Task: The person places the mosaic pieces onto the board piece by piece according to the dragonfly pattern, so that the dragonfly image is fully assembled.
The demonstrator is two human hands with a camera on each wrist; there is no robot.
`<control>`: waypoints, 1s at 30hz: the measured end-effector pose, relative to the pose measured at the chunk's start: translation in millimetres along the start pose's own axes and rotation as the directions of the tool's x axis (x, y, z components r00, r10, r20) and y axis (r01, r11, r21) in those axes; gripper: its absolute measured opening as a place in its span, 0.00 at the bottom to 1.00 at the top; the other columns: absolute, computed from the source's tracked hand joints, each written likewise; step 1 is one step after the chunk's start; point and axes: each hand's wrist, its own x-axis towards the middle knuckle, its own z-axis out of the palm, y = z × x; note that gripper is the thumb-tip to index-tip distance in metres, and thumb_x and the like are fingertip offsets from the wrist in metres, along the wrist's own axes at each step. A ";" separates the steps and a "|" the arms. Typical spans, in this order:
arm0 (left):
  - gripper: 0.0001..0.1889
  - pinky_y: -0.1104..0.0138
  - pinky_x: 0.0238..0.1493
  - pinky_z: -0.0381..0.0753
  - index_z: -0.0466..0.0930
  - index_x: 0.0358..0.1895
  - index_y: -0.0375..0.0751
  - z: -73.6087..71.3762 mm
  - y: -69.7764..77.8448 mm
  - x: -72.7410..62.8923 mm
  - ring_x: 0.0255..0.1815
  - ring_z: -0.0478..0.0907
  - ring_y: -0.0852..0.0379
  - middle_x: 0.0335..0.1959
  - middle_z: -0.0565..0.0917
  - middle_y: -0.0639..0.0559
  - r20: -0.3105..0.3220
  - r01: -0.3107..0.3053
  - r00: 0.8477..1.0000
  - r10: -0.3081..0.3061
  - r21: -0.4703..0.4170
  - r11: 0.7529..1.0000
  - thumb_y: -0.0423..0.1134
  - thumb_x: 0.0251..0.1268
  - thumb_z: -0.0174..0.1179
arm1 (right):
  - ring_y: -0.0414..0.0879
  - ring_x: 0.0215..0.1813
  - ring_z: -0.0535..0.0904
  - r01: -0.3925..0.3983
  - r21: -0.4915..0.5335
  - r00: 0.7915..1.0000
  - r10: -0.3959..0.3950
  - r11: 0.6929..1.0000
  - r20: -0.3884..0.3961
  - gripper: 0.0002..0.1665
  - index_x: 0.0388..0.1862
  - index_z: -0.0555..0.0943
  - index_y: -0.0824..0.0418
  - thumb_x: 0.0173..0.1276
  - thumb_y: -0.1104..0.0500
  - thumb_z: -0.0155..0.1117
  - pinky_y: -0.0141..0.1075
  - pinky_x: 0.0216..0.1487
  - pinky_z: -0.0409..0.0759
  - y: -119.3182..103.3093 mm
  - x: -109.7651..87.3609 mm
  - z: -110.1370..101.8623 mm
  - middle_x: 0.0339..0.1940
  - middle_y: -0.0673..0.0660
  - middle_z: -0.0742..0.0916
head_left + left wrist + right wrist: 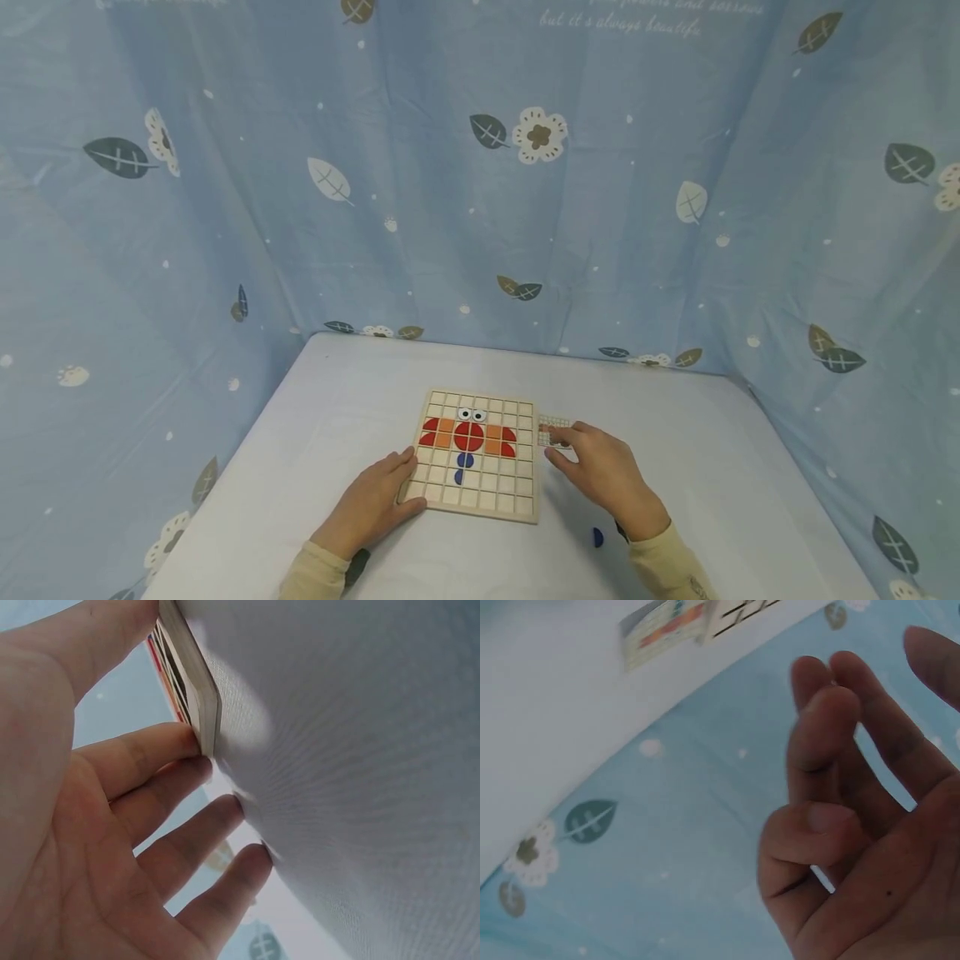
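A square wooden grid board (pixel 517 493) lies on the table. Set in its cells are two eye tiles (pixel 472 414), a red circle of quarter tiles (pixel 468 437), orange squares (pixel 492 439), red quarter tiles at both sides and blue pieces (pixel 465 460) below. My left hand (pixel 377 502) touches the board's near left corner, thumb along the near edge and fingers at the left edge. Beside the right edge lies a small pattern card (pixel 555 422), also in the right wrist view. My right hand (pixel 603 468) overlaps the card, fingers loosely bent, nothing held.
A loose blue half-round piece (pixel 597 537) lies on the white tabletop (pixel 360 375), near the right forearm. A blue curtain (pixel 442 208) with leaf and flower prints hangs behind the table and along both sides.
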 end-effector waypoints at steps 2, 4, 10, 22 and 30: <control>0.39 0.47 0.70 0.71 0.74 0.68 0.31 0.9 -0.3 0.1 0.71 0.70 0.39 0.71 0.73 0.41 -0.002 -0.004 1.000 0.004 -0.002 1.000 0.57 0.63 0.69 | 0.43 0.39 0.85 -0.032 -0.021 0.999 0.032 0.999 0.007 0.14 0.44 0.89 0.52 0.65 0.46 0.74 0.41 0.35 0.85 7.3 -5.4 -0.4 0.40 0.49 0.88; 0.39 0.47 0.70 0.71 0.74 0.68 0.31 1.3 -0.4 0.3 0.71 0.70 0.39 0.71 0.73 0.41 -0.005 -0.008 1.000 0.008 0.000 1.000 0.57 0.63 0.69 | 0.43 0.39 0.85 -0.060 -0.034 0.998 0.061 0.998 0.008 0.14 0.42 0.89 0.52 0.65 0.45 0.74 0.41 0.35 0.86 15.2 -11.3 -0.6 0.40 0.49 0.88; 0.39 0.47 0.70 0.71 0.74 0.68 0.30 0.3 -0.4 0.0 0.71 0.70 0.39 0.71 0.73 0.41 -0.017 -0.008 1.000 0.008 0.008 1.000 0.57 0.62 0.69 | 0.44 0.34 0.84 -0.097 -0.069 0.995 0.096 0.993 -0.014 0.17 0.42 0.89 0.54 0.66 0.43 0.72 0.40 0.29 0.84 35.6 -28.8 -3.4 0.38 0.51 0.88; 0.39 0.46 0.71 0.70 0.74 0.68 0.31 -3.5 3.2 0.1 0.72 0.69 0.38 0.72 0.73 0.41 0.002 0.021 1.000 -0.021 -0.002 1.000 0.57 0.62 0.69 | 0.45 0.29 0.82 -0.261 -0.133 0.941 0.283 0.956 0.187 0.19 0.42 0.86 0.57 0.62 0.45 0.74 0.42 0.26 0.83 63.0 -64.1 -11.3 0.31 0.53 0.87; 0.39 0.47 0.71 0.69 0.74 0.69 0.31 -3.1 4.0 1.0 0.72 0.69 0.39 0.72 0.72 0.42 0.014 0.029 0.999 -0.029 0.002 1.000 0.57 0.63 0.69 | 0.43 0.30 0.81 -0.268 -0.126 0.931 0.290 0.955 0.220 0.15 0.40 0.85 0.55 0.61 0.47 0.77 0.41 0.27 0.83 67.5 -83.9 -6.2 0.29 0.47 0.84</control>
